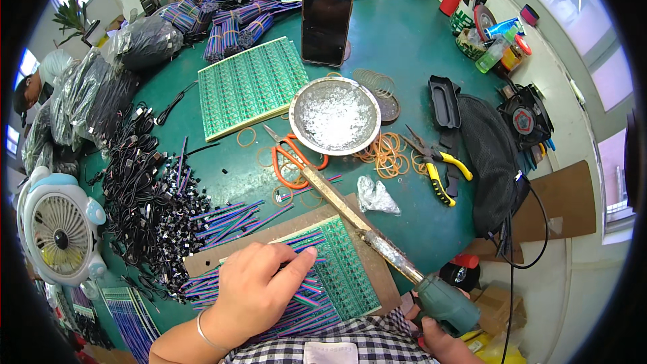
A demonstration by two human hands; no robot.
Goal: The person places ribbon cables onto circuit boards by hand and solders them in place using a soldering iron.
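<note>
- Your left hand (259, 290) lies flat, fingers loose, pressing purple ribbon wires (303, 296) onto the green circuit panel (347, 269).
- Your right hand (438, 340) grips the green handle of the soldering iron (377, 236); its long tip reaches past the panel's far right corner.
- Beyond the panel stand orange scissors (293, 158) and a metal bowl (335, 116) on the tabletop (404, 40).
- Left of the panel: black connectors (145, 189).
</note>
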